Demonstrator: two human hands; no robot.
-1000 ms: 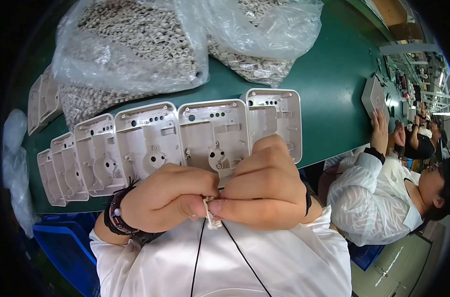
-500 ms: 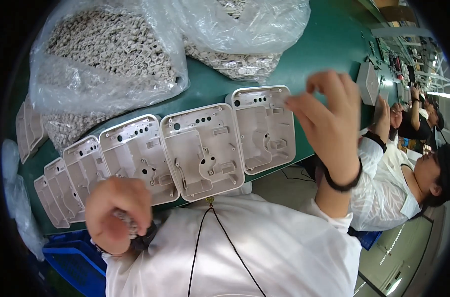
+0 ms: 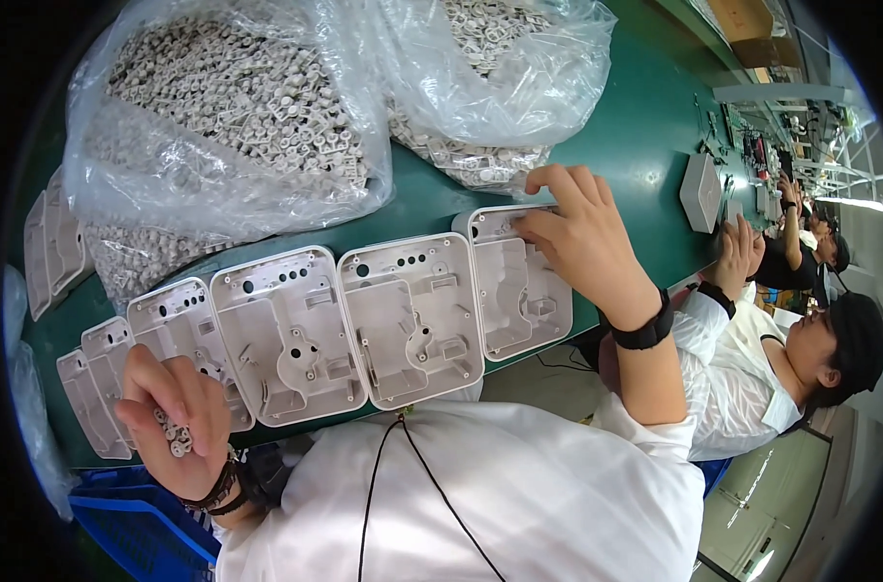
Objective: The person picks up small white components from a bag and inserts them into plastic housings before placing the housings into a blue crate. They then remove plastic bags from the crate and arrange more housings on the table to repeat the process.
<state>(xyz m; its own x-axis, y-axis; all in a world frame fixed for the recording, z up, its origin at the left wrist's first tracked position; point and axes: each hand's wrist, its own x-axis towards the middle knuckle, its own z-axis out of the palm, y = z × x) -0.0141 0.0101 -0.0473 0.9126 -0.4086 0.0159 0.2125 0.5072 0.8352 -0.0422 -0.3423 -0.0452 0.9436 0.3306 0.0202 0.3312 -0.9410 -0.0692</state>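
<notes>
My left hand (image 3: 179, 412) is cupped, palm up, around a small heap of whitish plastic parts (image 3: 177, 434). It hovers over the near edge of the housings at the left. My right hand (image 3: 592, 238) reaches to the far end of the rightmost white plastic housing (image 3: 522, 281). Its bent fingers are at that housing's far wall, and whatever they pinch is hidden. Beside it, in a row bending to the left, stand several more open housings, among them a wide housing (image 3: 388, 330) and another housing (image 3: 267, 325), with ribs, posts and round holes inside.
A large clear bag (image 3: 228, 194) full of small whitish parts lies behind the row, next to a second bag (image 3: 548, 107). Blue crates (image 3: 146, 524) stand at the lower left. A co-worker (image 3: 742, 359) sits at the right along the green table (image 3: 645, 126).
My right hand has come down and left onto the rightmost housing. My left hand has moved left and turned, so the parts in its palm now show more plainly.
</notes>
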